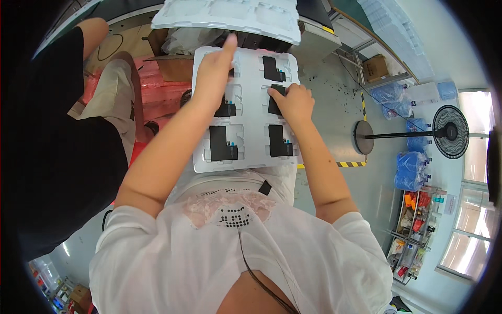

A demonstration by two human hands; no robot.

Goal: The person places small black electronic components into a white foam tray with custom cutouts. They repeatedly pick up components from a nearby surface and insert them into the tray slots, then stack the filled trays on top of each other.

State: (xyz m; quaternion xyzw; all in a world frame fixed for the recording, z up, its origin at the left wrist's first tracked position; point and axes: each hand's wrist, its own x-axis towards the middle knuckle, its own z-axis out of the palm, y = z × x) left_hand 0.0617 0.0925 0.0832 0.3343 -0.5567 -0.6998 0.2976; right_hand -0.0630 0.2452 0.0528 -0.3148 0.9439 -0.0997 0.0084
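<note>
A white moulded plastic tray [253,104] lies in front of my body, near my lap. Two columns of slots in it hold flat, black, L-shaped pieces that look like battery packs, with small blue tabs. My right hand [297,107] is at the right column, thumb on the middle battery pack [275,104] and fingers curled near the tray's edge. Over the upper left slots is my left hand [212,76], one digit stretched upward and its other fingers mostly hidden. Below my hands lie a left battery pack [221,144] and a right battery pack [279,141].
Another white tray [227,14] stands just beyond. A cardboard box [172,68] with plastic bags is behind it. At left sits another person in a black top [57,146]. A black fan [451,131], blue water bottles [410,170] and a loaded shelf [415,230] are on the right.
</note>
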